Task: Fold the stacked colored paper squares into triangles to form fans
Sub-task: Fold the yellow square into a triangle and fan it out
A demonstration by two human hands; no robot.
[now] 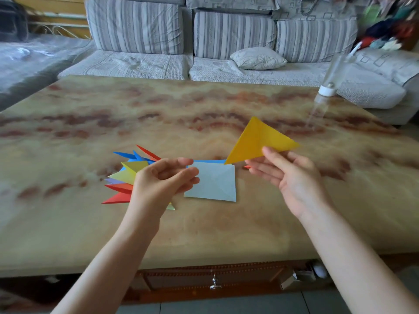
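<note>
Head view, nearest first: under the front edge of the bench, nearer than the pale blue square, is a brown wooden drawer front (181, 279) with a metal pull (214, 284). Two bare forearms reach in from the lower corners over the marbled tan bench (226, 227).

The pale blue square (214, 182) lies flat on the bench and is creased along its diagonals. It rests on a brighter blue sheet (208, 161) whose edge peeks out along the square's far side. The left hand (165, 177) hovers over the square's left edge, its fingers loosely curled toward the thumb with nothing seen between them. It hides that edge and the inner part of the fan.

Left of the square, the fan of folded triangles (123, 177) spreads red, orange, yellow, lilac and blue points away from it. Right of the square, the right hand (292, 180) pinches the yellow triangle (258, 139) between thumb and fingers. The triangle is raised above the bench, with its lower corner over the square's far right corner. A small orange tip (247, 167) shows just right of the square, partly hidden by the right fingers.

Beyond the square to the right, a clear bottle with a white cap (326, 90) stands near the bench's far edge, too blurred to read any label. Behind the bench is a grey striped sofa (136, 30) with a pale cushion (257, 58), and at its far right a heap of colourful cloth (385, 30).
</note>
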